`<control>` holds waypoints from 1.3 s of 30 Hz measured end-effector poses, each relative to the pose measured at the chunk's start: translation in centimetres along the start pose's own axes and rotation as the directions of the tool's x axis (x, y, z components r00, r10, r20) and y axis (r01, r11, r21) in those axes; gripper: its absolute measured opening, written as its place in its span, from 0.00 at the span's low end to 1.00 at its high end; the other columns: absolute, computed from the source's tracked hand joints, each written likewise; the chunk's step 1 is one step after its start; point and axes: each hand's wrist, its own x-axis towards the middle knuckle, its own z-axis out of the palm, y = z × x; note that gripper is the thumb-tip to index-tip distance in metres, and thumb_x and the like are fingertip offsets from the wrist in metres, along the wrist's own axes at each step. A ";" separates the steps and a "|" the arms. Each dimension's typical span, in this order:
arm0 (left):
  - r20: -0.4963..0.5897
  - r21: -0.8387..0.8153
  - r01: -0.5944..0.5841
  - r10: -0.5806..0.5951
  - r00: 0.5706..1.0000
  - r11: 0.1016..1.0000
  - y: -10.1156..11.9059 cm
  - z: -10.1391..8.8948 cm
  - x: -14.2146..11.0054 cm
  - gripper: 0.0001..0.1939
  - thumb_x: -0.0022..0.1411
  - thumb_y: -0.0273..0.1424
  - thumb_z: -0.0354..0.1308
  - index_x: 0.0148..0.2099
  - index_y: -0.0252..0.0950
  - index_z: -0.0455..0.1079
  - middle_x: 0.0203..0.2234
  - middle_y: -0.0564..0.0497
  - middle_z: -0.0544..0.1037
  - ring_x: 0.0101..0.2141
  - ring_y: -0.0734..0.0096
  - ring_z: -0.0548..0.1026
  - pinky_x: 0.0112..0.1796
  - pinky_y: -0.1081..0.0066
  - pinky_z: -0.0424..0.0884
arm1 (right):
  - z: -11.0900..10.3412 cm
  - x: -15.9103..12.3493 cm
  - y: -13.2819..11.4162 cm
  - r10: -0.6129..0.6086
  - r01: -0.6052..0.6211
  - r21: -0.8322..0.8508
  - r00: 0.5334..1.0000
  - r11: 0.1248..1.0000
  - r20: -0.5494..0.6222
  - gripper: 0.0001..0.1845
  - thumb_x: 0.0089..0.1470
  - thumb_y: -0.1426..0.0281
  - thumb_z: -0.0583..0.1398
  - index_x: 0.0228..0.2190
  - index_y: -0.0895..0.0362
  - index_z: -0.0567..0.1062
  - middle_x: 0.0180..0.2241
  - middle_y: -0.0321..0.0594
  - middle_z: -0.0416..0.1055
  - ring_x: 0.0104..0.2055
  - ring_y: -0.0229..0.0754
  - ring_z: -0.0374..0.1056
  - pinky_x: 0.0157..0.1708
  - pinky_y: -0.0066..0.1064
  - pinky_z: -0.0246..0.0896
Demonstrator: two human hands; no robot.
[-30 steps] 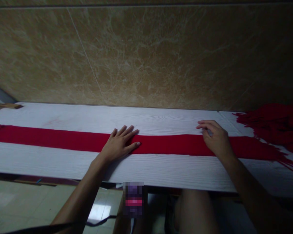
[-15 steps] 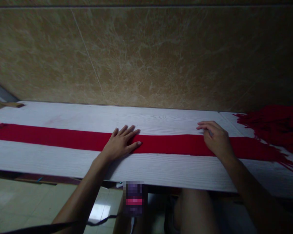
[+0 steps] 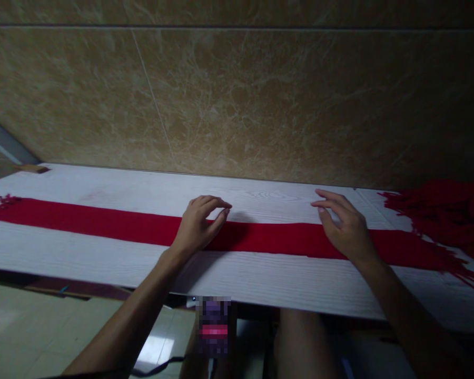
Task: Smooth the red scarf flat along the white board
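A long red scarf [image 3: 90, 220] lies flat across the white tabletop, folded into a narrow strip with fringe at both ends. Over its middle hovers my left hand [image 3: 200, 221], fingers loosely curved and thumb near the fingertips; a shadow falls on the cloth beside it and nothing shows in its grasp. My right hand [image 3: 345, 223] is above the right part of the strip, empty, its bent fingers apart and reaching past the far edge of the scarf. Whether its heel touches the cloth I cannot tell.
A heap of red fringed cloth [image 3: 454, 213] sits at the table's right end. Behind the white table [image 3: 114, 263] rises a brown marbled wall [image 3: 237, 100]. A small wooden block [image 3: 32, 168] lies at the far left corner. A blurred-out object [image 3: 214, 326] is below the front edge.
My left hand has risen off the scarf, its spread fingers now curled. My right hand's fingers have parted a little. The view has tilted slightly upward; the scarf stays in place.
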 end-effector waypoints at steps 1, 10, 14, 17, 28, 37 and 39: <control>0.029 -0.072 0.008 -0.006 1.000 0.997 0.6 0.6 1.0 0.13 0.72 0.37 0.55 0.46 0.38 0.79 0.43 0.46 0.82 0.48 0.58 0.78 0.55 0.56 0.72 | 0.3 0.6 -1.0 0.040 -0.042 0.089 0.999 0.995 0.020 0.07 0.63 0.65 0.61 0.39 0.50 0.81 0.54 0.46 0.77 0.59 0.53 0.72 0.63 0.52 0.65; 0.125 -0.436 -0.093 0.162 0.979 0.895 3.4 9.1 8.1 0.11 0.72 0.30 0.58 0.50 0.36 0.80 0.39 0.46 0.82 0.36 0.69 0.79 0.38 0.72 0.75 | 4.9 6.9 -2.8 0.358 -0.500 0.848 0.835 0.176 0.418 0.26 0.54 0.41 0.66 0.46 0.44 0.78 0.65 0.39 0.69 0.73 0.57 0.55 0.63 0.62 0.63; 0.085 -0.485 -0.015 0.064 0.994 0.874 3.1 10.2 7.7 0.16 0.71 0.32 0.59 0.57 0.34 0.78 0.43 0.44 0.84 0.38 0.68 0.81 0.38 0.73 0.76 | 5.3 6.7 -1.3 0.356 -0.491 0.869 0.825 0.066 0.439 0.26 0.54 0.41 0.65 0.46 0.44 0.78 0.64 0.39 0.70 0.73 0.56 0.54 0.66 0.64 0.58; 0.048 -0.481 0.037 -0.016 0.999 0.876 2.9 10.2 7.4 0.15 0.71 0.35 0.61 0.53 0.34 0.81 0.44 0.44 0.85 0.37 0.66 0.82 0.39 0.71 0.77 | 5.6 5.5 -1.9 0.294 -0.499 0.862 0.840 0.088 0.456 0.26 0.57 0.41 0.63 0.49 0.43 0.78 0.64 0.38 0.70 0.73 0.53 0.55 0.69 0.61 0.53; 0.091 -0.544 0.204 -0.185 0.979 0.814 2.8 9.9 6.4 0.15 0.70 0.36 0.61 0.52 0.36 0.83 0.44 0.45 0.86 0.37 0.61 0.83 0.43 0.66 0.80 | 7.7 3.6 -4.3 0.189 -0.457 0.866 0.886 0.204 0.423 0.24 0.57 0.45 0.66 0.49 0.44 0.80 0.62 0.37 0.72 0.73 0.52 0.55 0.76 0.52 0.39; 0.106 -0.577 0.172 -0.136 0.985 0.798 2.6 8.9 6.5 0.13 0.70 0.34 0.61 0.49 0.35 0.83 0.37 0.46 0.86 0.38 0.63 0.83 0.43 0.67 0.79 | 7.1 3.6 -4.0 0.155 -0.460 0.861 0.887 0.219 0.434 0.25 0.59 0.44 0.64 0.50 0.44 0.79 0.63 0.38 0.72 0.73 0.51 0.57 0.74 0.52 0.48; 0.139 -0.567 0.181 -0.123 0.983 0.803 2.4 8.7 6.6 0.11 0.70 0.33 0.61 0.45 0.35 0.83 0.35 0.46 0.85 0.36 0.64 0.82 0.42 0.69 0.78 | 7.0 3.6 -3.9 0.156 -0.474 0.852 0.880 0.221 0.449 0.27 0.58 0.43 0.64 0.51 0.44 0.78 0.63 0.39 0.71 0.73 0.51 0.56 0.73 0.53 0.49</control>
